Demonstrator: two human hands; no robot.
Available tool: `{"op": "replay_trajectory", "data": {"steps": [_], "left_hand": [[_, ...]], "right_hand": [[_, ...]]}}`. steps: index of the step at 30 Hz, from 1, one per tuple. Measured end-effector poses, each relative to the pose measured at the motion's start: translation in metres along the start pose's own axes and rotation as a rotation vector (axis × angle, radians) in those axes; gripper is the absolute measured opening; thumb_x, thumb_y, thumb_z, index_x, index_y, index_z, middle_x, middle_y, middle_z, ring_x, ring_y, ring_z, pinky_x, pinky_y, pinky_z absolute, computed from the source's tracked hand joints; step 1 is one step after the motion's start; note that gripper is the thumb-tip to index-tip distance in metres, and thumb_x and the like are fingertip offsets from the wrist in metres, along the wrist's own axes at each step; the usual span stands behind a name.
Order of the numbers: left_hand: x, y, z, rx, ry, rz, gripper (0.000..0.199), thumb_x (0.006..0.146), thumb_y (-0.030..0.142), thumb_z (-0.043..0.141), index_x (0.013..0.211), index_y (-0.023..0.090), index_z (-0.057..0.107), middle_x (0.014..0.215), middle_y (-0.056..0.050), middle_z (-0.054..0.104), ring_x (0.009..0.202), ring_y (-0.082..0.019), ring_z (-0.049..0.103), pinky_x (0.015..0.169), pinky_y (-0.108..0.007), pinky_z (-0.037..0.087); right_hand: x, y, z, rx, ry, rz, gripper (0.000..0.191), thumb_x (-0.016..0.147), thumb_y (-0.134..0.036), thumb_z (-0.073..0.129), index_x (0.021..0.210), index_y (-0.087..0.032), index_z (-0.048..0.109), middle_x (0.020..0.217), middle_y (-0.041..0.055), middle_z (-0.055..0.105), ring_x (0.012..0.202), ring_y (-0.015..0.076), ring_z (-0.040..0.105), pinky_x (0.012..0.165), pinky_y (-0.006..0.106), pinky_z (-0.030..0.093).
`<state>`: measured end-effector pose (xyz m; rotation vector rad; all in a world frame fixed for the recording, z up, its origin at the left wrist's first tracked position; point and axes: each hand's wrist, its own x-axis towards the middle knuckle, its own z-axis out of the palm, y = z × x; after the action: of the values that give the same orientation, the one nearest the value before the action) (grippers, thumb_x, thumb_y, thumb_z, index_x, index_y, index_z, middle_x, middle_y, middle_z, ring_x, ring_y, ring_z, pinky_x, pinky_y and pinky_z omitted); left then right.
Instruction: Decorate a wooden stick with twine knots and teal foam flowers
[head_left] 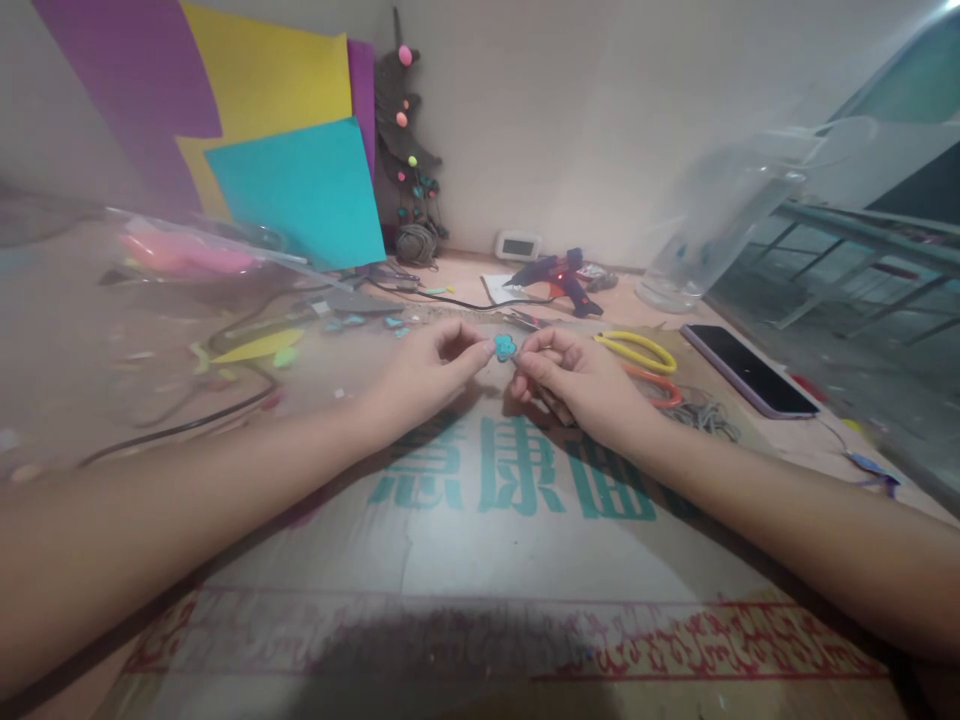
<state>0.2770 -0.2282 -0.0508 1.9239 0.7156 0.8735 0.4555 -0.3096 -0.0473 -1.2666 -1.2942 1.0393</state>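
A small teal flower-shaped piece [504, 347] is held up over the printed cardboard [465, 555], near the middle of the view. My left hand [442, 365] pinches its left edge between thumb and fingers. On the right, my right hand [566, 378] is closed round a thin dark tool [553, 405], whose tip is at or close to the flower's right side; whether it touches is too small to tell. The cardboard bears green characters and a red border.
Yellow-and-orange-handled scissors [637, 352] and tangled cord [705, 415] lie right of my right hand. Farther right is a phone [750, 370]. A glue gun [559, 275] and a small clock [517, 245] are behind. Coloured sheets [300, 190] stand back left; a black cable [187, 425] crosses the left.
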Motion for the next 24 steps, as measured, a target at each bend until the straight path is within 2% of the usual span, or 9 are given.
{"op": "replay_trajectory", "data": {"steps": [6, 13, 18, 24], "left_hand": [[-0.0016, 0.0012, 0.0002, 0.013, -0.001, -0.002, 0.022, 0.088, 0.039, 0.061, 0.078, 0.019, 0.059, 0.077, -0.001, 0.065, 0.069, -0.015, 0.056, 0.066, -0.029, 0.043], [-0.0026, 0.0025, 0.0004, 0.058, -0.001, 0.018, 0.023, 0.091, 0.040, 0.059, 0.078, 0.020, 0.059, 0.079, -0.001, 0.066, 0.071, -0.015, 0.057, 0.068, -0.029, 0.045], [-0.0025, 0.0014, 0.0006, 0.074, -0.013, 0.025, 0.024, 0.091, 0.040, 0.059, 0.079, 0.020, 0.059, 0.080, -0.002, 0.067, 0.074, -0.016, 0.059, 0.069, -0.029, 0.046], [-0.0035, 0.0003, 0.0002, 0.083, -0.100, 0.077, 0.030, 0.094, 0.046, 0.056, 0.089, 0.019, 0.067, 0.089, -0.003, 0.071, 0.083, -0.018, 0.062, 0.075, -0.029, 0.046]], "right_hand": [[0.0013, -0.0005, -0.0008, -0.013, -0.004, 0.006, 0.032, 0.082, -0.040, 0.073, 0.103, -0.018, 0.062, 0.062, -0.0044, 0.067, 0.053, 0.0101, 0.061, 0.048, 0.022, 0.045], [-0.0006, -0.0048, 0.0005, -0.046, 0.012, 0.047, 0.025, 0.085, -0.039, 0.069, 0.096, -0.018, 0.064, 0.057, -0.0068, 0.062, 0.038, 0.0048, 0.041, 0.035, 0.020, 0.026], [-0.0013, -0.0063, 0.0025, -0.073, 0.038, 0.060, 0.027, 0.084, -0.043, 0.071, 0.085, -0.019, 0.061, 0.054, -0.0069, 0.059, 0.036, 0.0040, 0.038, 0.034, 0.020, 0.023], [-0.0010, -0.0040, -0.0002, -0.073, 0.056, 0.042, 0.032, 0.080, -0.048, 0.075, 0.083, -0.019, 0.060, 0.053, -0.0070, 0.059, 0.037, 0.0049, 0.040, 0.034, 0.020, 0.025]]}}
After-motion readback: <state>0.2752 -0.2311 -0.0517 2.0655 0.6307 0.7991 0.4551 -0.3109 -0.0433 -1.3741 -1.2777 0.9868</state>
